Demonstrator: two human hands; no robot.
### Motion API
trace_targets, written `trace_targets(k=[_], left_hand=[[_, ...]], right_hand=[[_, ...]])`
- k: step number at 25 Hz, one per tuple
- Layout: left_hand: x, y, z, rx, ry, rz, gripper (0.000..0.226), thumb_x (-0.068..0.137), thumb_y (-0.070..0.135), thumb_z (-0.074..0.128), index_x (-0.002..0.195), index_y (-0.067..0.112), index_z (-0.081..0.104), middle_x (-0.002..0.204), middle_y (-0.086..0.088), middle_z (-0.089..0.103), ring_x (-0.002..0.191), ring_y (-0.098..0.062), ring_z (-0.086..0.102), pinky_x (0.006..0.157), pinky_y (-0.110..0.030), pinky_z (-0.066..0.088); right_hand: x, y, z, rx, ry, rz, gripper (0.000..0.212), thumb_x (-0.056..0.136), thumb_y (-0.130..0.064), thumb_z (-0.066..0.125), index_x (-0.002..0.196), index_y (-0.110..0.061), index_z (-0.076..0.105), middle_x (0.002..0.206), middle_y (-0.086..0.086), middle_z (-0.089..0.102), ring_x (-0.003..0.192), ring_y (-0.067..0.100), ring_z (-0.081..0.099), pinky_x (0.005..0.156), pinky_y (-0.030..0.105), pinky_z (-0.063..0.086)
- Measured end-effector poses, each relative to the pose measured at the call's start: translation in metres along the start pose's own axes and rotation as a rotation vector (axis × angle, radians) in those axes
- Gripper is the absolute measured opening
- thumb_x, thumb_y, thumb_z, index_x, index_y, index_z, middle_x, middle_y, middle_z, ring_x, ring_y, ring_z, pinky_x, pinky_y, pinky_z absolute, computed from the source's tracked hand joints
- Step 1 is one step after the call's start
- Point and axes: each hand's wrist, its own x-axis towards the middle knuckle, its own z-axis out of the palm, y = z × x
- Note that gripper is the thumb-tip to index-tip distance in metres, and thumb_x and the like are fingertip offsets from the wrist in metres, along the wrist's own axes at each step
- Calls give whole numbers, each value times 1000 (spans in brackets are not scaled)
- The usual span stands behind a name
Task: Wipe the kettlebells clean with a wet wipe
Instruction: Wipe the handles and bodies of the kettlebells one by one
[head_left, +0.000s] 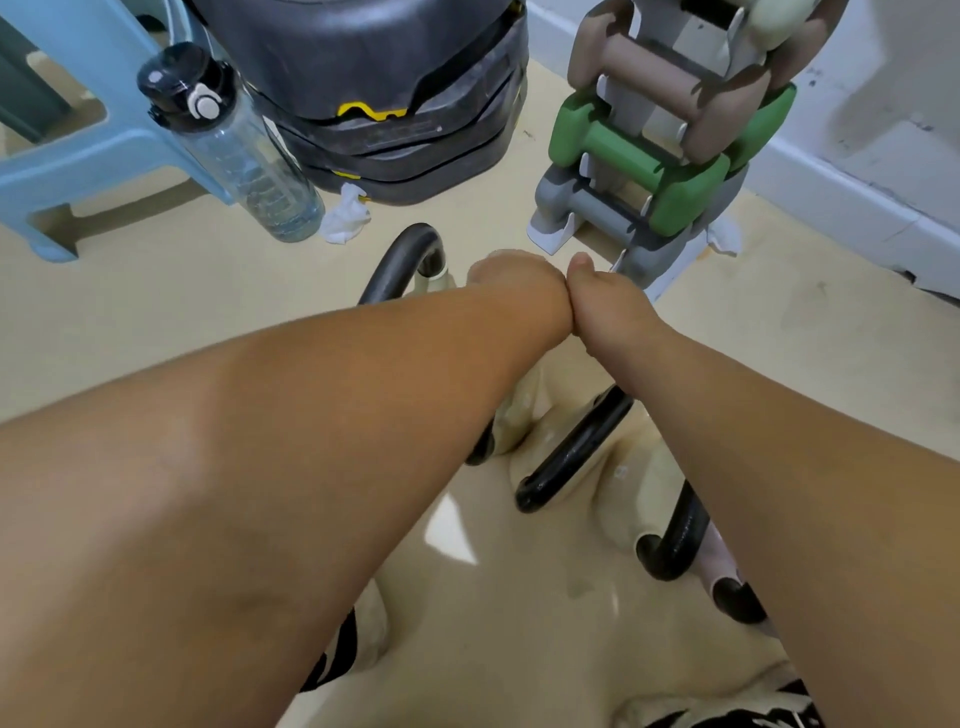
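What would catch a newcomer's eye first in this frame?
Two bare forearms fill the middle, the left hand and right hand touching above cream kettlebells with black loop handles; their fingers are hidden. Behind, on the right, stands a rack of green, taupe and grey dumbbells; on the left, a clear plastic water bottle with a black lid, a crumpled white wipe beside it.

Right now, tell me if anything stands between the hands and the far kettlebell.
Nothing visible does. The left hand and right hand meet right at the far kettlebell, beside its black handle. The water bottle and dumbbell rack stand farther off. The fingers are hidden.
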Motion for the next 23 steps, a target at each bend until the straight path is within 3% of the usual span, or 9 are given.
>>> trace_targets(k=[4, 6, 9, 11, 13, 16, 19, 21, 23], left_hand=[[-4, 19, 28, 624, -104, 102, 50, 79, 44, 62, 124, 24, 54, 121, -9, 51, 129, -34, 43, 104, -49, 38], [-13, 16, 38, 714, 3, 159, 61, 75, 50, 67, 129, 26, 53, 131, -5, 52, 130, -31, 42, 106, -51, 30], [-34, 1, 59, 264, 400, 218, 57, 90, 38, 50, 144, 21, 48, 140, -5, 52, 138, -30, 36, 116, -49, 22], [-59, -9, 84, -222, 688, 254, 58, 100, 30, 39, 154, 10, 37, 159, -10, 37, 152, -30, 20, 124, -45, 15], [-89, -10, 115, -595, 834, 276, 56, 101, 15, 41, 155, 3, 34, 165, -15, 25, 154, -31, 14, 126, -40, 13], [-112, -7, 128, -797, 665, 90, 63, 99, 7, 44, 159, 10, 25, 158, -22, 32, 143, -39, 35, 114, -44, 37], [-85, -13, 91, -947, 490, -76, 56, 104, 31, 41, 155, 13, 25, 120, -15, 62, 103, -35, 61, 83, -43, 51], [-51, -23, 58, -1066, 339, -102, 29, 102, 37, 45, 113, 11, 53, 97, -9, 63, 87, -31, 60, 71, -36, 46], [-28, -32, 36, -1258, 168, -136, 26, 98, 30, 50, 79, 13, 49, 78, -4, 55, 72, -27, 52, 59, -29, 38]], right_hand=[[-2, 2, -5, 69, 29, 22, 54, 102, -46, 23, 118, -11, 60, 122, 8, 65, 116, 28, 58, 103, 44, 44], [-4, -1, -6, 63, 24, 33, 57, 102, -47, 22, 130, -11, 57, 128, 9, 63, 120, 29, 56, 106, 49, 43], [-6, -9, -2, 39, -16, 9, 58, 102, -47, 21, 131, -12, 57, 127, 7, 63, 116, 26, 58, 105, 47, 44], [-10, -14, 1, 37, -41, -12, 56, 104, -44, 21, 134, -11, 56, 128, 8, 61, 113, 25, 57, 105, 43, 44], [-10, -17, 3, -3, -80, -66, 51, 105, -35, 23, 132, -6, 55, 129, 15, 60, 110, 29, 56, 101, 42, 45], [-9, -19, 9, -10, -145, -109, 48, 102, -31, 28, 123, 0, 57, 126, 24, 59, 100, 32, 54, 91, 37, 45], [-4, -18, 11, -19, -164, -57, 47, 99, -35, 30, 119, -5, 60, 122, 12, 63, 117, 30, 55, 102, 45, 44], [0, -18, 9, -7, -163, -38, 46, 100, -40, 32, 111, -8, 64, 112, 7, 64, 110, 27, 56, 101, 42, 45], [-1, -18, 7, -43, -164, -71, 39, 101, -37, 31, 95, -14, 61, 99, 2, 59, 99, 26, 52, 92, 35, 43]])
